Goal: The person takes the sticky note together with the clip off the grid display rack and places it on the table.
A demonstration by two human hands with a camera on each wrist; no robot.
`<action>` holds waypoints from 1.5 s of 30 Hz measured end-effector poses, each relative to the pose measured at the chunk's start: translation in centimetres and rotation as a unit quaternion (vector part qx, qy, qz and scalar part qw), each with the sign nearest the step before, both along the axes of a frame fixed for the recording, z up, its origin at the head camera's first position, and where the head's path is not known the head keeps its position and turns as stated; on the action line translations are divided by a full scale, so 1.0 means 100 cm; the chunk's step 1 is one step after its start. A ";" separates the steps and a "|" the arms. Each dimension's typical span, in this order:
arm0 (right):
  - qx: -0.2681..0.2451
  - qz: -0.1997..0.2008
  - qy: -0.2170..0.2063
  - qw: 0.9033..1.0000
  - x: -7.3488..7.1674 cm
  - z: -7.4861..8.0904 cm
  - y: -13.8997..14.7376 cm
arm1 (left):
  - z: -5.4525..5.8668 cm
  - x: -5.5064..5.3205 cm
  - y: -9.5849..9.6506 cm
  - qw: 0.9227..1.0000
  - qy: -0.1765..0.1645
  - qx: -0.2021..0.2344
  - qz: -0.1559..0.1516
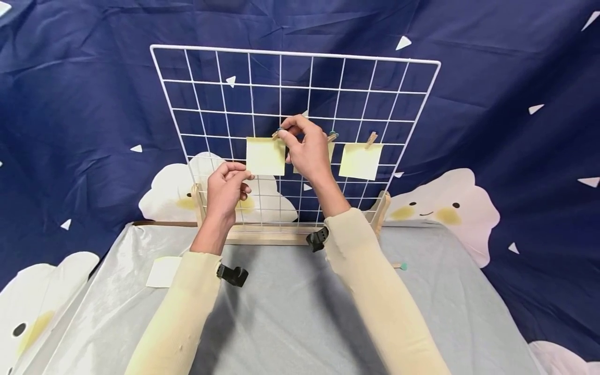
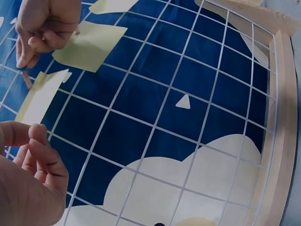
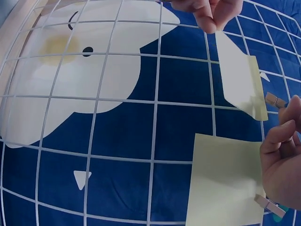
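Observation:
A pale yellow paper note [image 1: 265, 156] lies against the white wire grid [image 1: 295, 54]. My left hand [image 1: 225, 190] pinches its lower left corner between thumb and index finger. My right hand [image 1: 307, 148] pinches a small wooden clothespin [image 3: 274, 100] at the note's top edge, near the upper right corner. In the right wrist view that note [image 3: 240, 77] bends away from the wires. A second note [image 3: 225, 181] hangs behind my right hand under another clothespin [image 1: 332, 137]. Farther right, a third note [image 1: 361, 160] is held by its own clothespin [image 1: 371, 139].
The grid stands in a wooden base [image 1: 267, 235] at the back of a table with a grey cloth [image 1: 281, 302]. On the cloth lie a white paper pad [image 1: 163, 272] at left and a green-tipped clothespin [image 1: 400, 266] at right. A blue patterned curtain [image 1: 492, 130] hangs behind.

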State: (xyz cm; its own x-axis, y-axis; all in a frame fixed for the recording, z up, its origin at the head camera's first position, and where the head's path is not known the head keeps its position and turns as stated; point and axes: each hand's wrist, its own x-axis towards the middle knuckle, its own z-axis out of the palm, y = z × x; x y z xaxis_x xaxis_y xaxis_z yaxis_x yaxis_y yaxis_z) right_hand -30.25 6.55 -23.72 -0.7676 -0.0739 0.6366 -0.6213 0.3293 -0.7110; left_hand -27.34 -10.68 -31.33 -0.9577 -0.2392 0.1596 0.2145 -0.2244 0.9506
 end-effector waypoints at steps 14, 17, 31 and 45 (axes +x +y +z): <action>-0.011 0.020 -0.016 1.000 0.004 -0.006 0.015 | -0.012 0.008 -0.010 1.000 -0.005 0.003 -0.012; -0.013 0.011 -0.018 1.000 0.005 -0.008 0.021 | -0.012 0.009 -0.011 1.000 -0.004 0.005 -0.019; -0.050 0.021 -0.018 0.998 0.012 -0.015 0.052 | -0.019 0.019 -0.020 0.999 -0.002 0.019 -0.027; -0.068 0.012 -0.046 0.997 0.028 -0.028 0.081 | -0.027 0.028 -0.038 1.000 -0.003 0.024 -0.017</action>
